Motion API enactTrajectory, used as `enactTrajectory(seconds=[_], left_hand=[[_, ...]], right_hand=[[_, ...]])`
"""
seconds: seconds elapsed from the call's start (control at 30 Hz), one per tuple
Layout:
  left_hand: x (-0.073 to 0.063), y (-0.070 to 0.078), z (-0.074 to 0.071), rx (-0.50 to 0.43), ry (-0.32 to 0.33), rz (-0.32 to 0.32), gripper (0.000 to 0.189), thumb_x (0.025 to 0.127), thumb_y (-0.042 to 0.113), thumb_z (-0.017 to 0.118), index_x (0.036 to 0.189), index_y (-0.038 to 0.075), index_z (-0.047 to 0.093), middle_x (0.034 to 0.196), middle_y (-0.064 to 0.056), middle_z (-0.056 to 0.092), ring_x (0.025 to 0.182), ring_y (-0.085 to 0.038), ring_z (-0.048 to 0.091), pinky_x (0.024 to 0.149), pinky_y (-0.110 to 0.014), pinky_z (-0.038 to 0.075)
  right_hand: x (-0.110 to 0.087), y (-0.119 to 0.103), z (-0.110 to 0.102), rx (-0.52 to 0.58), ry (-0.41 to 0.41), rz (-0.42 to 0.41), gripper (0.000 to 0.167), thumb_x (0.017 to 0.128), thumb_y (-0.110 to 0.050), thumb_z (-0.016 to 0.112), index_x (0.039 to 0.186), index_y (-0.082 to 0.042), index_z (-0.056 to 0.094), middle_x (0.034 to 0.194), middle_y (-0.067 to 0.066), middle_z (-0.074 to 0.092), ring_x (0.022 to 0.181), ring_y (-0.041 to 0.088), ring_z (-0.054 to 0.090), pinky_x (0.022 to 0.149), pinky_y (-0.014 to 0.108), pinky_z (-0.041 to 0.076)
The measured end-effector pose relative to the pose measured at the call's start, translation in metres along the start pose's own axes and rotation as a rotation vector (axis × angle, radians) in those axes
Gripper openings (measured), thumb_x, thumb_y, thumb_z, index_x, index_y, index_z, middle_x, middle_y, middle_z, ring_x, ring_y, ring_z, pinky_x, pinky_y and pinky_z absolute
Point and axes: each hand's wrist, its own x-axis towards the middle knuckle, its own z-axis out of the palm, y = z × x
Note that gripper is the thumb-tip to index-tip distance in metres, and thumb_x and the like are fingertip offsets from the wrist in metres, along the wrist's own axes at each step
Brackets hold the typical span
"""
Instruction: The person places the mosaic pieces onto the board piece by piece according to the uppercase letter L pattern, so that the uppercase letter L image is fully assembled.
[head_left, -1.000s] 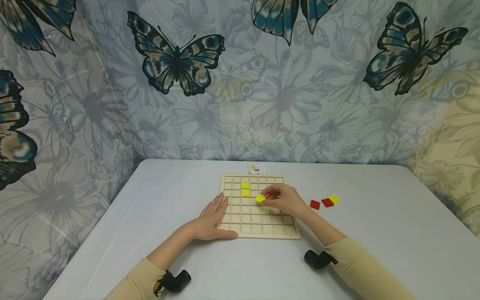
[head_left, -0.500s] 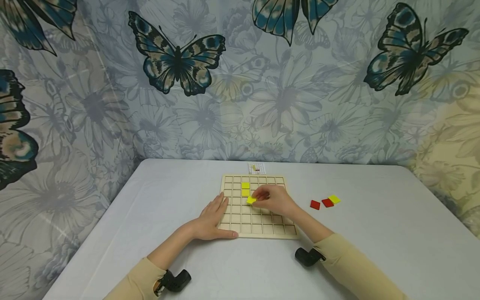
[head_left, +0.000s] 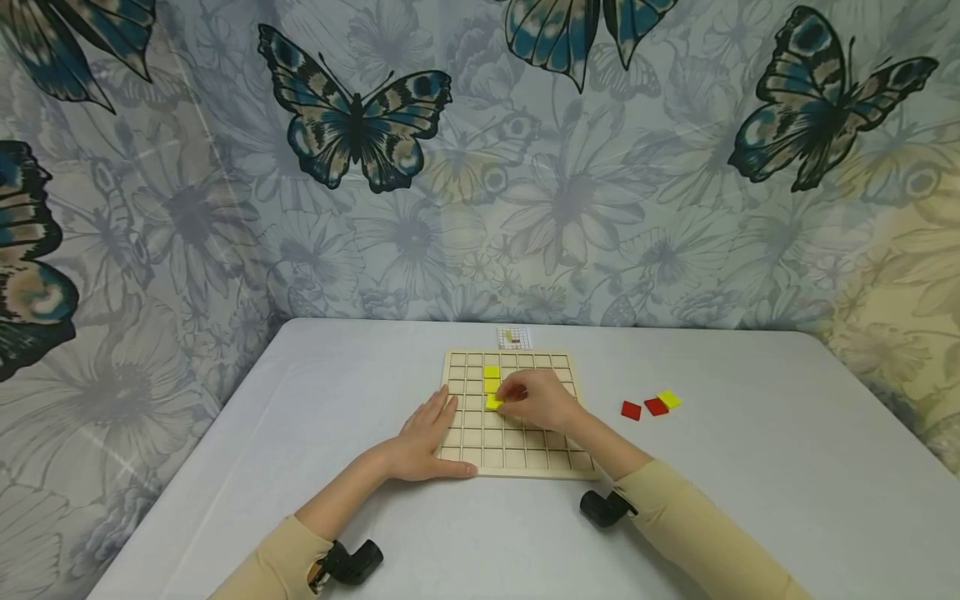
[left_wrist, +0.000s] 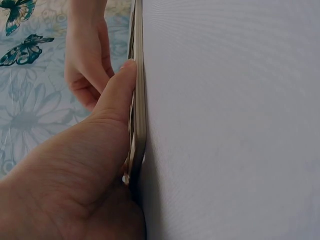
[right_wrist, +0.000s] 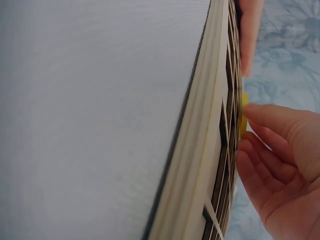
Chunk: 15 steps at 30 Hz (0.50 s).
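A wooden grid board lies on the white table. Two yellow square tiles sit in one of its columns, one below the other. Just beneath them, my right hand pinches a third yellow tile at the board's surface. The right wrist view shows this yellow tile between thumb and fingers, against the grid. My left hand rests with straight, spread fingers on the board's left edge and near corner. Its thumb lies along the near edge in the left wrist view.
To the right of the board lie two red tiles and a yellow tile, which overlaps one red tile. A small printed grid card lies behind the board. A butterfly-patterned wall covering stands behind the table.
My right hand has moved left over the board with the yellow tile, bringing it under the two placed yellow tiles. My left hand has stayed in place.
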Motion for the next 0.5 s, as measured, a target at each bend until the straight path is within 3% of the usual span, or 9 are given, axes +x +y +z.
enactTrajectory(seconds=[0.5], left_hand=[[0.0010, 0.0001, -0.0006, -0.001, -0.002, 0.005, 0.109, 0.086, 0.057, 0.066, 0.154, -0.005, 0.006, 0.160, -0.022, -0.008, 0.148, -0.033, -0.006, 0.117, -0.052, 0.004]], right_hand=[[0.0026, -0.0008, 0.0016, -0.023, -0.007, -0.039, 0.009, 0.083, -0.009, 0.078, 0.091, -0.007, 0.074, 0.084, -0.003, 0.068, 0.076, 0.008, 0.059, 0.072, 0.025, 0.052]])
